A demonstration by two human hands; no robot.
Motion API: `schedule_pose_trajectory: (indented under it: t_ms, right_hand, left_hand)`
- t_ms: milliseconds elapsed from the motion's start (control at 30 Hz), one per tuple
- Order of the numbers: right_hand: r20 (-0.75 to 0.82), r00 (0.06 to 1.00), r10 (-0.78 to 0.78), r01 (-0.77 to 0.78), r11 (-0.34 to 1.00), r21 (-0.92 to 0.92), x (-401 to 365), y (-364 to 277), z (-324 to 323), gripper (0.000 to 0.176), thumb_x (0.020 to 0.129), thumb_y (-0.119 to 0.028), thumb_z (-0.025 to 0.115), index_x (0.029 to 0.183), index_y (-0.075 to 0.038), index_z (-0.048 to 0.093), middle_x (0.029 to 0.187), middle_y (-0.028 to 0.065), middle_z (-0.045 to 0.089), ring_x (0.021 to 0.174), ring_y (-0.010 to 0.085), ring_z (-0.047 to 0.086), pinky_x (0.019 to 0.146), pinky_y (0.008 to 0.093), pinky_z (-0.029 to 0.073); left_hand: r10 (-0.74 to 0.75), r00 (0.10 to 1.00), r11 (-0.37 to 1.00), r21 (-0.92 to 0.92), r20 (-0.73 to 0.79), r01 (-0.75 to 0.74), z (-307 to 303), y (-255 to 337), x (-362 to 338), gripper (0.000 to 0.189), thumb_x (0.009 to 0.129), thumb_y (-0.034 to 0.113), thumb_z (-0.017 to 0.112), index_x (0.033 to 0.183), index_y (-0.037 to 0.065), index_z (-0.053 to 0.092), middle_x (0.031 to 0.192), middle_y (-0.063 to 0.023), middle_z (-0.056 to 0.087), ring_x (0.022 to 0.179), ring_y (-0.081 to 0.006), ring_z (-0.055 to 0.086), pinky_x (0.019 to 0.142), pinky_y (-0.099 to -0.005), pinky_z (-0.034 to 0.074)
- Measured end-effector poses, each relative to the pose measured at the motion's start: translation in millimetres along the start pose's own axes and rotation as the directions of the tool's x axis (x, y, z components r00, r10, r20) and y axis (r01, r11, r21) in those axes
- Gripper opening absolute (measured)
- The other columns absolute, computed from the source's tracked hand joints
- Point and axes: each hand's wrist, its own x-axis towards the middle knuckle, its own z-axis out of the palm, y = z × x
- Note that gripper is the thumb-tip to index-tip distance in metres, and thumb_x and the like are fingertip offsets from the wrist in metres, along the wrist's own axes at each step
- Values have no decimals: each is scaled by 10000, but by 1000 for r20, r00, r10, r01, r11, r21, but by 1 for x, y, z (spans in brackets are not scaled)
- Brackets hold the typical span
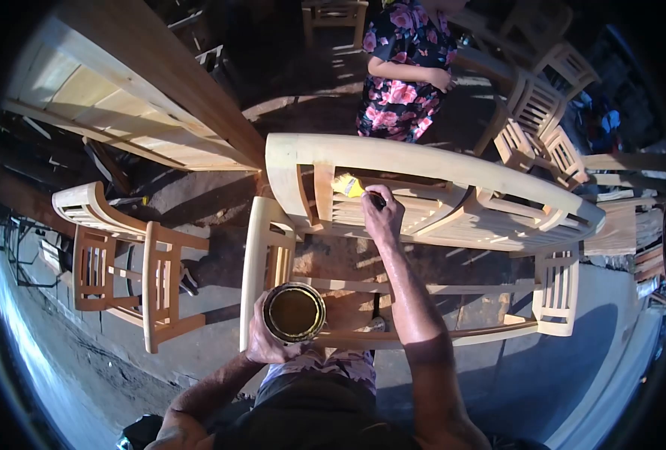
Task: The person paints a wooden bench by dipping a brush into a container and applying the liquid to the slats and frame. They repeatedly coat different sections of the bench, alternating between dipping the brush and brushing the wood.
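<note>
My right hand (384, 216) is closed round the dark handle of a paintbrush (350, 187) with a yellow ferrule. The brush's pale bristles are at a slat of the backrest of a wooden bench (423, 166), just under its curved top rail. In my left hand (267, 336) is an open can (319, 315) with brownish liquid in it, held upright beside the bench's left armrest (253, 262). The bench frame stands right in front of me, and between its front and back rails the ground shows through.
A wooden chair (153, 277) stands at the left, below a large wooden panel (123, 112). Behind the bench is a person in a flowered outfit (400, 90). More slatted chairs (535, 105) are at the back right, near stacked boards (648, 247).
</note>
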Motion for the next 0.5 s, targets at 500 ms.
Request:
schedule_pose_trajectory:
  t_ms: [500]
  right_hand:
    - [-213,976,-54,28,992,-126,-9,14,-39,94,913,-63,735,1004,-82,718,798,76,714,702,153,673,661,310,547]
  left_hand:
    - [-3,1000,992,-129,-24,-1,1,-10,4,1136,655,287,1001,1498,-47,318,1356,-205,631,1237,-288,670,1067,-432,545]
